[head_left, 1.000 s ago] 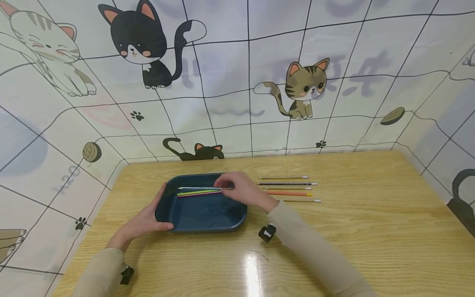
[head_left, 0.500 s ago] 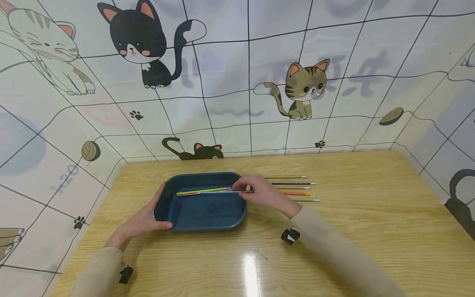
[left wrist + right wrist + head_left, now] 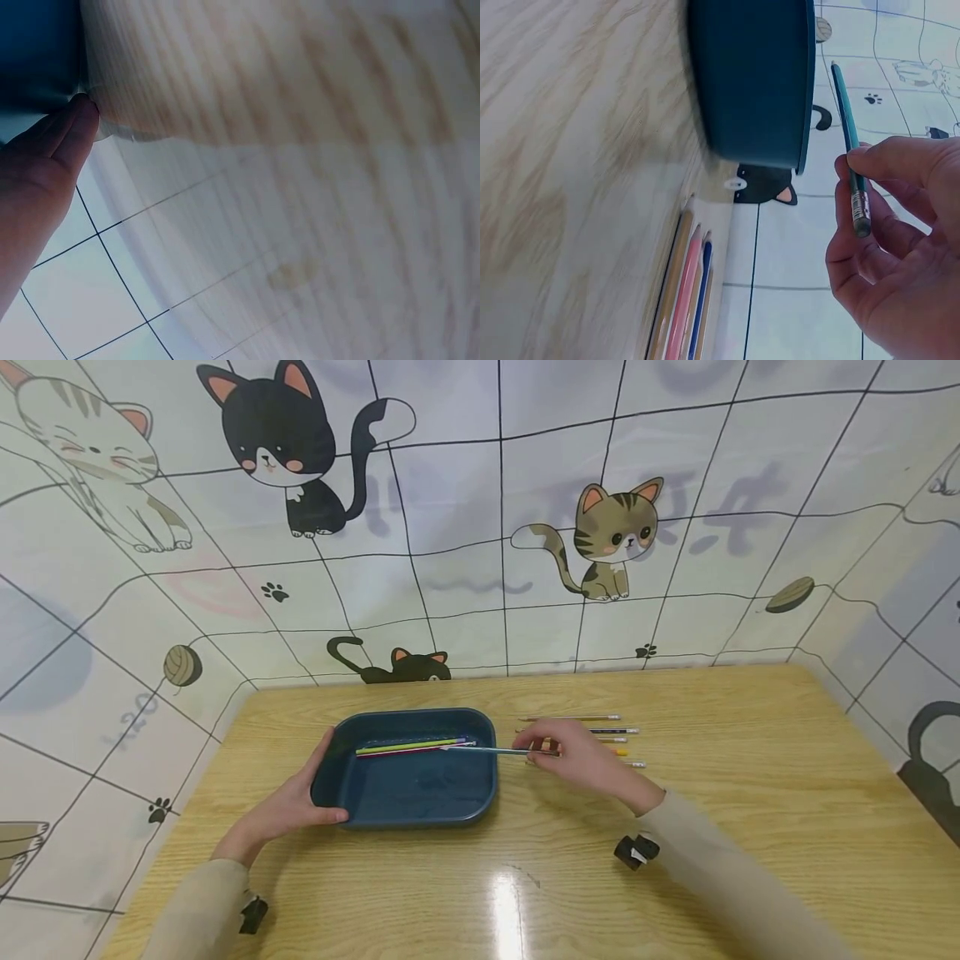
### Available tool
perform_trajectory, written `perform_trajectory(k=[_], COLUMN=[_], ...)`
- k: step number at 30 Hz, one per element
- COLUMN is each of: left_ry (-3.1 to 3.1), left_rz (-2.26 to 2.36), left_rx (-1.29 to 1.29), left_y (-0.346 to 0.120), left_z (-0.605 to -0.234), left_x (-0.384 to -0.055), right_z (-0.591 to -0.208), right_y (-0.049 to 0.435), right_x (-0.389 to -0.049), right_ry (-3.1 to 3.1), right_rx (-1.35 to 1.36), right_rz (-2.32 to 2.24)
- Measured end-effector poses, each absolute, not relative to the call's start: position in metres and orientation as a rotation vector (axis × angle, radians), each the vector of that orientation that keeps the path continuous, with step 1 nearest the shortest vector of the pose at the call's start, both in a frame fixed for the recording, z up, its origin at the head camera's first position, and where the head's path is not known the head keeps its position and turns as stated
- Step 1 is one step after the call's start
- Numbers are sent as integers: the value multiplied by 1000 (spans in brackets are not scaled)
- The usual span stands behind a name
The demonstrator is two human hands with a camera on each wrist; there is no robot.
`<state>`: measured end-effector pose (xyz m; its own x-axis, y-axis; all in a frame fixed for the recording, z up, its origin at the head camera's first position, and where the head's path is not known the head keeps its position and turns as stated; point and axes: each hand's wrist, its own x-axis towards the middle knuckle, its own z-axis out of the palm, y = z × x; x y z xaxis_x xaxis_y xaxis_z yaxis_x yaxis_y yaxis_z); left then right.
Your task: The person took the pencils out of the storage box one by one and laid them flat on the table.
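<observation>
A dark blue rectangular tray [image 3: 420,818] sits on the wooden table. My left hand [image 3: 292,806] rests against its left side, thumb by the front corner; in the left wrist view the straight fingers [image 3: 75,139] touch its wall. My right hand [image 3: 581,756] is off the tray's right side, pinching a teal pencil [image 3: 847,120] near its eraser end between thumb and fingers. The pencil's tip points left over the tray. Inside the tray lie a yellow-green pencil [image 3: 397,747] and a dark red pencil [image 3: 390,752], side by side.
On the table [image 3: 750,793] right of the tray lie several pencils in a row, among them a gold pencil [image 3: 573,717] and a pink-orange pencil [image 3: 682,300]. My right hand partly covers them in the head view. A cat-printed cloth [image 3: 465,527] rises behind the table.
My right hand has moved right, from over the tray to beyond its right rim, drawing the teal pencil along. My left hand stays at the tray's left side.
</observation>
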<state>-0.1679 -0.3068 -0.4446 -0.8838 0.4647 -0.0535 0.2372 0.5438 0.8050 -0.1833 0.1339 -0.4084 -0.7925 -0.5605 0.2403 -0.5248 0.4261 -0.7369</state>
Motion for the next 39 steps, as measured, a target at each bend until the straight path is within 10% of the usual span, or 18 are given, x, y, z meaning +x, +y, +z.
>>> perform_trajectory(k=[39], left_ry=[2530], left_rz=[1271], left_rx=[595], left_y=[-308], left_z=[-445], left_x=[-168], right_z=[-431], right_y=[219], right_x=[-153], right_ry=[2691], right_rx=[-948], right_rz=[-1349])
